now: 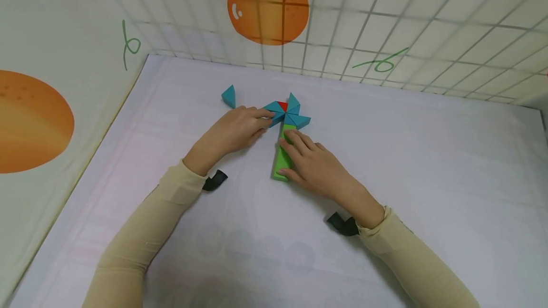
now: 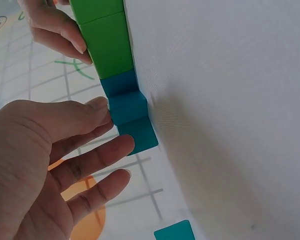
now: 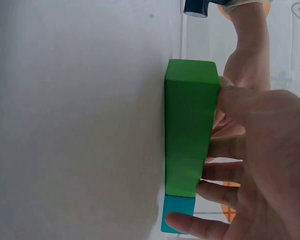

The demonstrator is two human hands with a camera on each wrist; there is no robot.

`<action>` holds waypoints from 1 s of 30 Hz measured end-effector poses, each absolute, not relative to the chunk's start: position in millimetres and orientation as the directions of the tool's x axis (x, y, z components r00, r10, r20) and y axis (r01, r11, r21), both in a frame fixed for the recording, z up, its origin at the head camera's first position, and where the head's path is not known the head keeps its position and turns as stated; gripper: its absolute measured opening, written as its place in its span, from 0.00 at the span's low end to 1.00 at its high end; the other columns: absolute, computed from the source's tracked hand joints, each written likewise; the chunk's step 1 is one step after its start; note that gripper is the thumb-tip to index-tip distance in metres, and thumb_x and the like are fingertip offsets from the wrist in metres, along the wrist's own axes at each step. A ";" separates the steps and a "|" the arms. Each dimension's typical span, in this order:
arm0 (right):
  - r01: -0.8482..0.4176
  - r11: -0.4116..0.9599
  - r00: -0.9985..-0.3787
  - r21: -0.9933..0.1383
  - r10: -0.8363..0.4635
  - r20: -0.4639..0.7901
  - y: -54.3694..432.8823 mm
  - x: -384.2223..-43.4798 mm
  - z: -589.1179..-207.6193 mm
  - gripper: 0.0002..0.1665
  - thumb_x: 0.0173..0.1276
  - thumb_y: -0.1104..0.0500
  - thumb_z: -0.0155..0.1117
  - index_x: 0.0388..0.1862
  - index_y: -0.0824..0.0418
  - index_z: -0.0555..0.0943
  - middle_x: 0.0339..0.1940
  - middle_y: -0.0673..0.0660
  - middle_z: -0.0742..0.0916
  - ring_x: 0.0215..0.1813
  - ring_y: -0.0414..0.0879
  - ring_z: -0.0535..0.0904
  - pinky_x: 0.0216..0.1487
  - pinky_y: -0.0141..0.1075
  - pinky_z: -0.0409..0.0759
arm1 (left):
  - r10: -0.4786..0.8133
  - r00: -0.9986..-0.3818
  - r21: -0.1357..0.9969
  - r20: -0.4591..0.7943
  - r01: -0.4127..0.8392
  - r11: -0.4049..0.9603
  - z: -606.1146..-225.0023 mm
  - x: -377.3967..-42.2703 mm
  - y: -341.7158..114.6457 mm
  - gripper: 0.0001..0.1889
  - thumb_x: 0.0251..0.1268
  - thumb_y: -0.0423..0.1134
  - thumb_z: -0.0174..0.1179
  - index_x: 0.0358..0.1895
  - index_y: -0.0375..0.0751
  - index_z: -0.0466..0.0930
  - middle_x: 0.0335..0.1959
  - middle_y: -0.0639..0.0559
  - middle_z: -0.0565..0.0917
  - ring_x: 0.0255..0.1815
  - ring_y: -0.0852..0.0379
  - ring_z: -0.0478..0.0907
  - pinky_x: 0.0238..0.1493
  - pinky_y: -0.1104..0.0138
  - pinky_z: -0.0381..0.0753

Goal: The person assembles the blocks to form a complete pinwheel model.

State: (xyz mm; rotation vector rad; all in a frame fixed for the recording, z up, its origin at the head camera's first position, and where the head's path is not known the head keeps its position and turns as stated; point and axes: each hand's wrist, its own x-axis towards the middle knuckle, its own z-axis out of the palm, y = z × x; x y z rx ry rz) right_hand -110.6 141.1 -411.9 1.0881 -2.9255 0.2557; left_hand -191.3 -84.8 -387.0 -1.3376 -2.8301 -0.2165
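Note:
A pinwheel shape of blue triangular blocks (image 1: pixel 293 119) with one red triangular block (image 1: pixel 282 106) lies on the white tabletop. A strip of green blocks (image 1: pixel 280 156), seamed across, runs from it toward me. My left hand (image 1: pixel 237 129) is at the pinwheel's left side, its fingertips touching the blue pieces; in the left wrist view the fingers are spread and the thumb meets a blue side. My right hand (image 1: pixel 314 163) rests along the green strip with fingers extended, thumb near its close end. In the right wrist view one finger reaches a blue block (image 3: pixel 177 204).
A loose blue triangular block (image 1: pixel 229 96) lies beyond my left hand. A cloth wall with grid lines and printed oranges (image 1: pixel 268 6) stands behind the table and along its left. Dark wrist-camera mounts (image 1: pixel 215 180) stick out below both wrists.

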 end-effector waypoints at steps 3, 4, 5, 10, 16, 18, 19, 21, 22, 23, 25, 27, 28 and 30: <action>-0.649 0.746 -0.759 -0.150 -0.649 0.061 140.5 -111.0 -410.7 0.41 0.73 0.39 0.54 0.74 0.63 0.64 0.75 0.61 0.65 0.76 0.55 0.60 0.57 0.51 0.79 | 0.767 -0.638 0.124 0.060 0.768 0.629 -387.2 -192.1 -85.5 0.16 0.67 0.35 0.62 0.56 0.35 0.82 0.63 0.46 0.79 0.59 0.46 0.79 0.56 0.54 0.79; -0.648 0.747 -0.759 -0.149 -0.648 0.059 140.4 -111.1 -410.4 0.41 0.73 0.39 0.54 0.74 0.63 0.64 0.75 0.61 0.65 0.77 0.55 0.60 0.57 0.51 0.79 | 0.767 -0.639 0.126 0.060 0.767 0.629 -387.1 -192.3 -85.6 0.16 0.67 0.35 0.62 0.56 0.35 0.82 0.63 0.46 0.79 0.60 0.46 0.79 0.57 0.54 0.79; -0.648 0.747 -0.760 -0.148 -0.647 0.058 140.3 -111.3 -410.1 0.41 0.73 0.39 0.54 0.74 0.63 0.64 0.75 0.61 0.65 0.77 0.55 0.59 0.57 0.51 0.79 | 0.767 -0.639 0.127 0.059 0.767 0.629 -387.0 -192.6 -85.6 0.16 0.68 0.35 0.61 0.56 0.35 0.82 0.63 0.46 0.79 0.60 0.46 0.79 0.57 0.54 0.79; -0.647 0.749 -0.761 -0.140 -0.646 0.058 140.2 -111.4 -408.3 0.41 0.73 0.39 0.54 0.74 0.63 0.64 0.76 0.61 0.65 0.77 0.55 0.60 0.57 0.51 0.79 | 0.764 -0.643 0.136 0.056 0.763 0.632 -386.7 -193.6 -85.8 0.16 0.68 0.36 0.61 0.57 0.35 0.82 0.64 0.47 0.79 0.61 0.46 0.78 0.58 0.53 0.78; -0.649 0.749 -0.759 -0.132 -0.648 0.058 140.0 -111.5 -408.1 0.41 0.73 0.39 0.54 0.74 0.63 0.64 0.76 0.61 0.65 0.76 0.55 0.60 0.56 0.51 0.80 | 0.761 -0.647 0.160 0.050 0.757 0.634 -386.5 -194.4 -86.1 0.16 0.68 0.36 0.61 0.56 0.35 0.82 0.64 0.47 0.78 0.62 0.46 0.77 0.60 0.52 0.77; -0.650 0.748 -0.758 -0.132 -0.649 0.057 140.1 -111.3 -408.0 0.40 0.73 0.39 0.54 0.74 0.63 0.64 0.75 0.61 0.65 0.76 0.55 0.60 0.56 0.51 0.80 | 0.761 -0.647 0.166 0.051 0.757 0.632 -386.4 -194.2 -86.2 0.16 0.68 0.36 0.61 0.56 0.35 0.82 0.64 0.46 0.78 0.62 0.46 0.77 0.61 0.52 0.77; -0.651 0.748 -0.758 -0.133 -0.650 0.059 140.0 -111.2 -408.0 0.40 0.73 0.39 0.54 0.74 0.63 0.64 0.75 0.61 0.65 0.76 0.55 0.60 0.56 0.50 0.80 | 0.762 -0.646 0.167 0.052 0.758 0.631 -386.3 -194.1 -86.3 0.16 0.68 0.36 0.61 0.56 0.35 0.82 0.64 0.46 0.78 0.62 0.46 0.77 0.61 0.53 0.77; -0.651 0.747 -0.758 -0.135 -0.649 0.060 140.0 -110.9 -408.2 0.40 0.73 0.39 0.54 0.74 0.63 0.64 0.75 0.61 0.65 0.76 0.55 0.61 0.56 0.50 0.80 | 0.763 -0.644 0.171 0.052 0.759 0.629 -386.9 -194.3 -86.3 0.16 0.68 0.36 0.61 0.56 0.35 0.82 0.64 0.46 0.78 0.62 0.46 0.77 0.61 0.53 0.77; -0.650 0.748 -0.758 -0.135 -0.649 0.061 140.0 -110.8 -408.4 0.40 0.73 0.39 0.54 0.74 0.63 0.64 0.75 0.61 0.65 0.76 0.55 0.61 0.56 0.51 0.80 | 0.764 -0.643 0.172 0.052 0.760 0.627 -387.0 -194.3 -86.3 0.16 0.68 0.36 0.61 0.56 0.35 0.82 0.64 0.46 0.78 0.62 0.46 0.77 0.61 0.53 0.77; -0.650 0.748 -0.759 -0.136 -0.648 0.062 140.1 -110.6 -408.7 0.40 0.73 0.39 0.54 0.73 0.63 0.64 0.75 0.61 0.65 0.76 0.56 0.61 0.56 0.51 0.80 | 0.765 -0.642 0.175 0.052 0.760 0.626 -387.3 -194.3 -86.4 0.16 0.68 0.36 0.61 0.56 0.34 0.82 0.64 0.46 0.78 0.62 0.45 0.77 0.61 0.53 0.77; -0.650 0.748 -0.759 -0.135 -0.648 0.063 140.2 -110.1 -409.1 0.40 0.73 0.39 0.54 0.73 0.63 0.65 0.75 0.62 0.65 0.76 0.56 0.61 0.56 0.51 0.80 | 0.768 -0.639 0.183 0.050 0.761 0.622 -387.3 -194.4 -86.8 0.16 0.68 0.36 0.61 0.56 0.34 0.82 0.64 0.46 0.78 0.62 0.45 0.77 0.62 0.53 0.76; -0.649 0.749 -0.760 -0.135 -0.648 0.060 140.2 -109.6 -409.5 0.40 0.73 0.39 0.54 0.73 0.63 0.64 0.76 0.62 0.65 0.76 0.56 0.61 0.56 0.51 0.80 | 0.771 -0.635 0.190 0.048 0.763 0.617 -386.9 -194.7 -87.9 0.17 0.68 0.36 0.61 0.57 0.34 0.81 0.64 0.45 0.78 0.62 0.45 0.77 0.63 0.54 0.76; -0.649 0.749 -0.760 -0.135 -0.648 0.058 140.1 -109.3 -409.5 0.40 0.73 0.39 0.54 0.74 0.63 0.64 0.76 0.62 0.65 0.76 0.56 0.61 0.56 0.51 0.80 | 0.770 -0.636 0.198 0.044 0.761 0.618 -386.4 -195.1 -88.9 0.17 0.68 0.36 0.61 0.57 0.34 0.81 0.64 0.45 0.78 0.63 0.45 0.77 0.63 0.54 0.76; -0.646 0.751 -0.762 -0.139 -0.646 0.053 139.7 -109.1 -409.5 0.40 0.73 0.39 0.54 0.74 0.63 0.64 0.76 0.62 0.65 0.76 0.56 0.61 0.57 0.52 0.80 | 0.760 -0.649 0.219 0.035 0.747 0.628 -384.8 -196.5 -92.0 0.17 0.68 0.37 0.62 0.58 0.35 0.81 0.63 0.46 0.78 0.64 0.46 0.76 0.64 0.55 0.75</action>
